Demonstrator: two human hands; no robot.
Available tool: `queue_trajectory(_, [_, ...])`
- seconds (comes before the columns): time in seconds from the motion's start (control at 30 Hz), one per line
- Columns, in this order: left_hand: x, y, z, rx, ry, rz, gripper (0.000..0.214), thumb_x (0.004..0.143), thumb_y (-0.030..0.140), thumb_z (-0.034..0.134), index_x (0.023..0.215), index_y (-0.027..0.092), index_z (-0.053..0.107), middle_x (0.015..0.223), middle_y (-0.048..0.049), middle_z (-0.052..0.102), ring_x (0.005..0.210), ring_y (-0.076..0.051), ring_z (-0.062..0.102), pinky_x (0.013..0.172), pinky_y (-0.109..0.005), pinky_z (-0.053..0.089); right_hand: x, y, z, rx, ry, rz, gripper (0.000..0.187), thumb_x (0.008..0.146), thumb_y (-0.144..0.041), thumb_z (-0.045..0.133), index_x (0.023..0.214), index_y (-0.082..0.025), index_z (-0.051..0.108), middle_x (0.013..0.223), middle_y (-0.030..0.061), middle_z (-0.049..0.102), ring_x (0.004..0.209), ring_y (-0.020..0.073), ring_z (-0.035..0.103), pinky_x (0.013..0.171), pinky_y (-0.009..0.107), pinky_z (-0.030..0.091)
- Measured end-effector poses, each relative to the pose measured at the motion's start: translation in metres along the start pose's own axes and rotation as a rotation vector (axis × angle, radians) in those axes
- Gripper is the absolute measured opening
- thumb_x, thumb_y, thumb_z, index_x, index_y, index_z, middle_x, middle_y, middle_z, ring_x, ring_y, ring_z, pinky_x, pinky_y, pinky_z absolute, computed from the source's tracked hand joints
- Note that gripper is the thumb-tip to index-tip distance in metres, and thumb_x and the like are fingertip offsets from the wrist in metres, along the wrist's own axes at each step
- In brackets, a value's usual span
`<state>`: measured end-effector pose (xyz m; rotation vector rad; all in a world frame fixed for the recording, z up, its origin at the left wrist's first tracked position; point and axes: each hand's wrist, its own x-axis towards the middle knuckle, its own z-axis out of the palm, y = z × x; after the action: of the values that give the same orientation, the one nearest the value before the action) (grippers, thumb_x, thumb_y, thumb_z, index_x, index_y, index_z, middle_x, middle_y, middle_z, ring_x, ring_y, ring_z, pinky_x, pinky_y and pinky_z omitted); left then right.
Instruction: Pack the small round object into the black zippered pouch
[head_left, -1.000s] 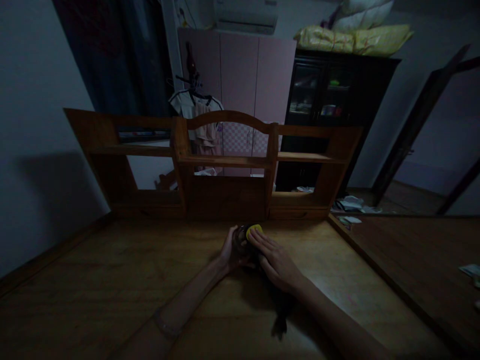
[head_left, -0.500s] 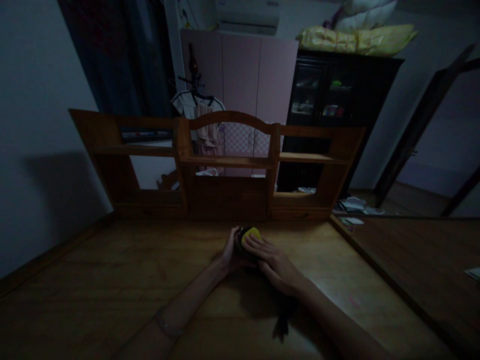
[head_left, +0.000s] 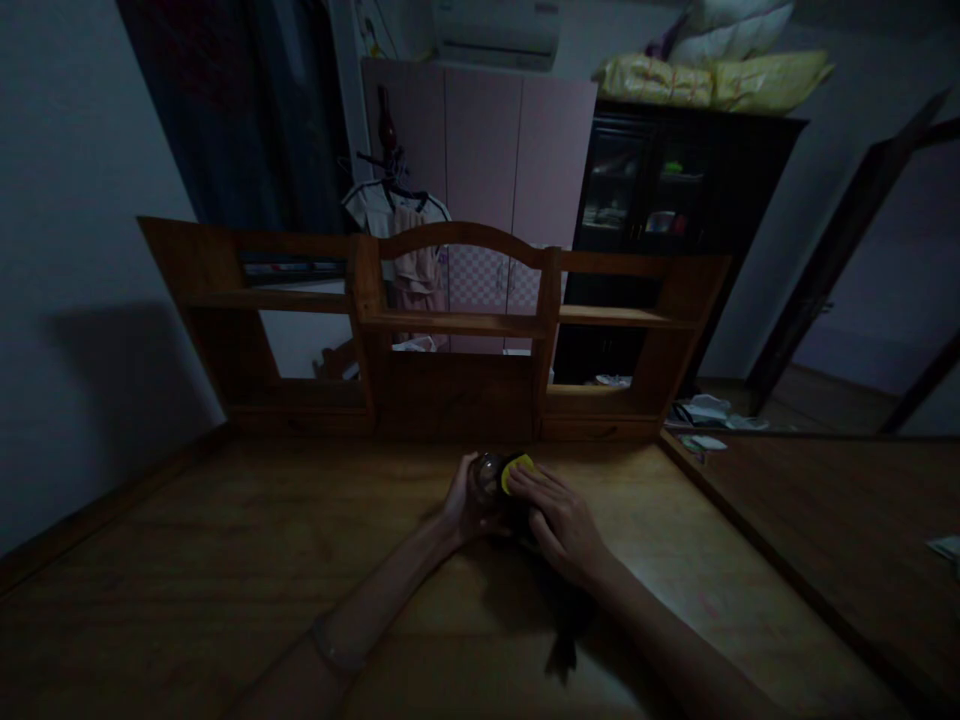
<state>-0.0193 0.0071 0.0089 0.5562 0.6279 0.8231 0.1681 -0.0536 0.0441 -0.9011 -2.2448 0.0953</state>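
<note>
Two bare hands were close together over the surface [head_left: 285, 530]. The left hand [head_left: 461, 512] had its fingers wrapped round the left side of a jar [head_left: 487, 476], gripping it; the jar looked like clear glass, though the light was too dim to be sure. The right hand [head_left: 568, 525] had its fingers bent over a yellow pad [head_left: 517, 466] with a black edge, holding it just to the right of the jar. So the jar sat between the left fingers and the pad. The right thumb stood a little apart from the other right fingers. Nearer the wearer than the right fingers, a dark shape [head_left: 561, 655] showed on the surface. A bracelet [head_left: 335, 648] circled the left arm, well back from the fingers. Beyond the fingers of both hands, a wooden shelf [head_left: 457, 323] stood along the far edge of the surface. Past it, ahead and to the left of the fingers, some clothes [head_left: 414, 245] hung before a pink wardrobe [head_left: 480, 150]. A black cabinet [head_left: 720, 190] stood farther off to the right of the fingers, with yellow bundles [head_left: 720, 80] on top.
</note>
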Motion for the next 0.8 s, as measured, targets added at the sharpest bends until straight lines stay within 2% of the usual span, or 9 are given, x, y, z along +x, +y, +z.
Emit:
queue_trajectory(0.13, [0.0,-0.001,0.003,-0.002,-0.029,-0.014,0.061,0.081,0.065,0.034,0.093,0.013,0.064,0.069,-0.0086,0.067,0.055,-0.023,0.061,0.045,-0.042,0.054,0.002,-0.002,0.001,-0.003,-0.045,-0.01,0.056,0.084,-0.01,0.041,0.139,-0.022,0.038,0.146,0.0046,0.037,0.136,0.0202,0.031,0.115,0.049,0.019])
queue_trajectory(0.27, [-0.001,-0.001,0.004,-0.015,-0.015,-0.006,0.061,0.083,0.064,0.033,0.1,0.013,0.063,0.073,-0.0097,0.068,0.06,-0.025,0.062,0.047,-0.042,0.053,0.004,-0.007,0.0,0.024,-0.123,-0.034,0.059,0.087,-0.011,0.039,0.143,-0.023,0.027,0.15,0.0029,0.028,0.139,0.0197,0.022,0.115,0.051,0.015])
queue_trajectory(0.43, [-0.002,-0.001,0.003,-0.032,-0.023,0.023,0.062,0.083,0.063,0.033,0.106,0.013,0.062,0.084,-0.0121,0.069,0.068,-0.027,0.064,0.054,-0.042,0.054,0.006,-0.015,-0.003,0.073,-0.178,-0.056,0.059,0.087,-0.012,0.039,0.144,-0.023,0.025,0.151,0.0017,0.026,0.139,0.019,0.02,0.115,0.047,0.017])
queue_trajectory(0.57, [0.0,-0.003,0.001,-0.009,-0.001,0.022,0.061,0.083,0.063,0.034,0.107,0.014,0.062,0.085,-0.0119,0.07,0.07,-0.027,0.065,0.056,-0.044,0.054,0.005,-0.014,-0.004,0.083,-0.151,-0.058,0.058,0.087,-0.013,0.04,0.143,-0.023,0.029,0.15,0.0016,0.029,0.138,0.0195,0.024,0.115,0.046,0.02])
queue_trajectory(0.8, [0.002,-0.003,0.003,-0.018,0.113,0.062,0.057,0.085,0.061,0.037,0.102,0.013,0.062,0.076,-0.0094,0.07,0.065,-0.024,0.067,0.063,-0.045,0.056,0.003,-0.01,0.0,0.087,-0.033,-0.043,0.056,0.085,-0.012,0.04,0.14,-0.023,0.036,0.146,0.0036,0.037,0.136,0.0226,0.03,0.112,0.05,0.026])
